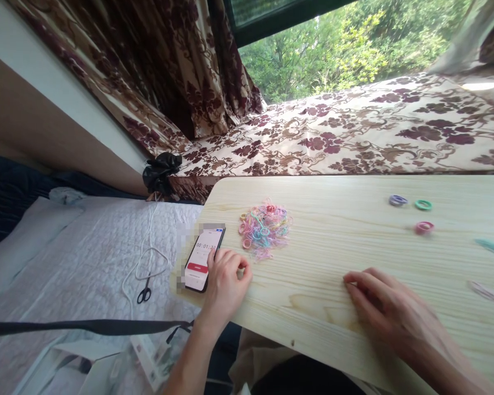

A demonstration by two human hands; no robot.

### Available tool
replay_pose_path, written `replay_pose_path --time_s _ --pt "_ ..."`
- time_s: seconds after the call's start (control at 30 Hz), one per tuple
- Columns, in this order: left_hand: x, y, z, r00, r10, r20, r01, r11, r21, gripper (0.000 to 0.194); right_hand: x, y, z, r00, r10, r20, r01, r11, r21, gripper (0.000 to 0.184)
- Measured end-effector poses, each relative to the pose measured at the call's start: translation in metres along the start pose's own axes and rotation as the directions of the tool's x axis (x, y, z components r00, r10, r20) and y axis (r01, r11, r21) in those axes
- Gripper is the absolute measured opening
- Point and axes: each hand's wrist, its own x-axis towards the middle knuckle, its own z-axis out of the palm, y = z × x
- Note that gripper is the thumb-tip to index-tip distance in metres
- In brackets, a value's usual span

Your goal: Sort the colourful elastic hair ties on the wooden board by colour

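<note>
My left hand [229,277] rests at the left side of the table, with its fingers loosely curled and nothing seen in them. One finger lies at the right edge of a phone [195,280], whose screen shows a running-time display and a red button. Just beyond this hand is a tangled pile of small colourful elastic hair ties [265,227]. My right hand [389,307] lies on the table to the right, thumb and fingertips pressed together, with nothing visible between them. Both hands are apart from the pile.
On the wooden table [313,241], a purple hair tie [398,200], a green one [424,204] and a pink one [424,227] lie apart. A teal bunch [490,245] and a pale pink bunch [484,291] sit farther right. Scissors [144,294] and a white cable [150,252] lie on the bed.
</note>
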Motion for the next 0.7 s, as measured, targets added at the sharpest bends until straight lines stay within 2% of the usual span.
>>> replay_pose_path --time_s 0.1,0.2,0.37,0.5,0.63,0.7 --pt "-0.002 0.012 0.002 1.0 0.015 -0.006 -0.015 0.992 -0.128 0.016 0.0 -0.002 0.0 1.0 0.003 -0.008 -0.003 1.0 -0.011 0.025" --pt "-0.004 0.031 0.007 0.999 0.02 0.04 -0.008 0.955 -0.296 0.015 0.001 -0.006 -0.008 0.999 -0.024 0.032 0.024 1.0 0.008 0.023" --pt "-0.004 0.063 0.01 0.985 0.073 0.155 0.013 0.868 -0.497 0.014 0.004 -0.028 -0.02 0.997 -0.013 0.072 0.0 0.985 0.174 0.021" --pt "-0.003 0.078 0.008 0.968 0.156 0.196 -0.024 0.837 -0.547 0.014 0.002 -0.04 -0.018 0.991 0.012 0.131 -0.055 0.943 0.329 0.019" --pt "-0.002 0.085 0.005 0.955 0.216 0.203 -0.072 0.834 -0.548 0.014 0.0 -0.04 -0.015 0.981 0.032 0.19 -0.105 0.914 0.392 0.018" --pt "-0.002 0.087 0.004 0.949 0.243 0.199 -0.099 0.832 -0.545 0.015 -0.001 -0.039 -0.016 0.982 0.044 0.183 -0.117 0.905 0.409 0.016"
